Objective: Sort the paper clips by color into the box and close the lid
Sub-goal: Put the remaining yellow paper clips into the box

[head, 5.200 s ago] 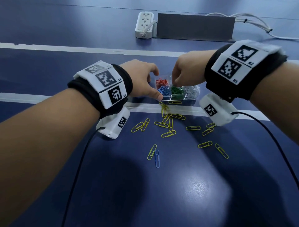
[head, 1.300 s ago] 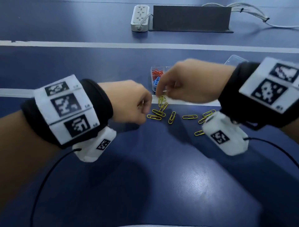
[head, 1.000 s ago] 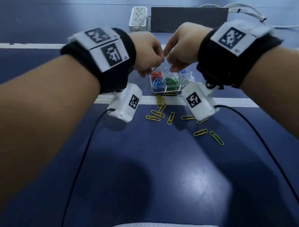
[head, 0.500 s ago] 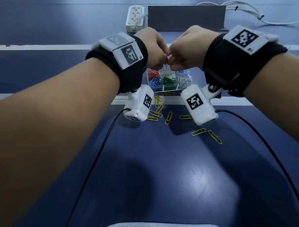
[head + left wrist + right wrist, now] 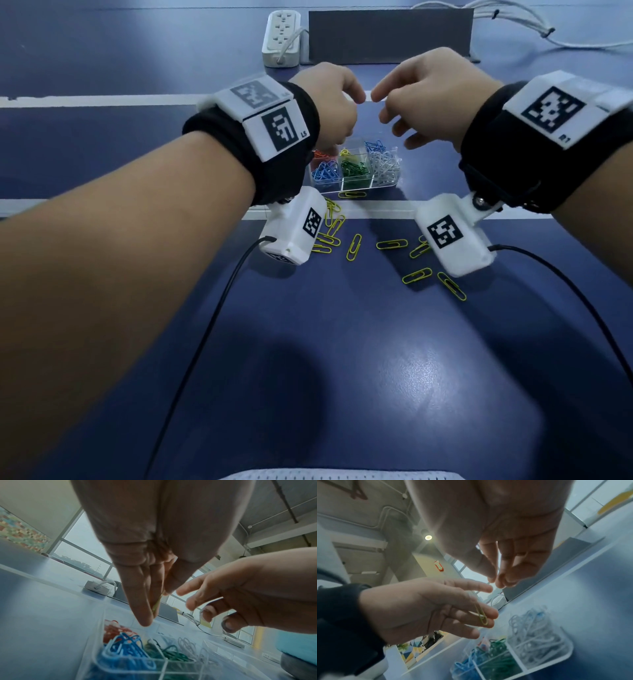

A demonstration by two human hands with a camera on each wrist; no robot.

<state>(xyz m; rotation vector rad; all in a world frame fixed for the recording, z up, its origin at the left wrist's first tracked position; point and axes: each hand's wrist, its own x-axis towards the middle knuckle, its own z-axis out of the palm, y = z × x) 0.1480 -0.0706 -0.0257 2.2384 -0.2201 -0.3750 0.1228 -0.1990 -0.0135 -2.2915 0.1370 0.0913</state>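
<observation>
Both hands hang over the clear box (image 5: 354, 171), which sits on the blue worktop (image 5: 342, 359) with its lid off the compartments. The left hand (image 5: 329, 106) is above the box's left side, thumb and fingers pressed together on a yellow clip (image 5: 481, 613); the right wrist view shows that clip dangling against its fingertips (image 5: 491, 614). The right hand (image 5: 424, 99) is above the box's right side, just beside the left hand but apart from it, with its fingers loosely curled and fingertips close together; whether it holds anything I cannot tell.

Inside the box, red clips (image 5: 321, 157) fill the far left compartment, blue clips (image 5: 325, 171) the near left one, green clips (image 5: 352, 168) the near middle, and white clips (image 5: 385, 164) the near right. A few yellow ones lie in the far middle compartment. More loose yellow clips (image 5: 392, 244) are scattered on the worktop in front of the box, one touching its front wall. Well behind the box lie a white power strip (image 5: 281, 32) and a dark flat panel (image 5: 390, 34).
</observation>
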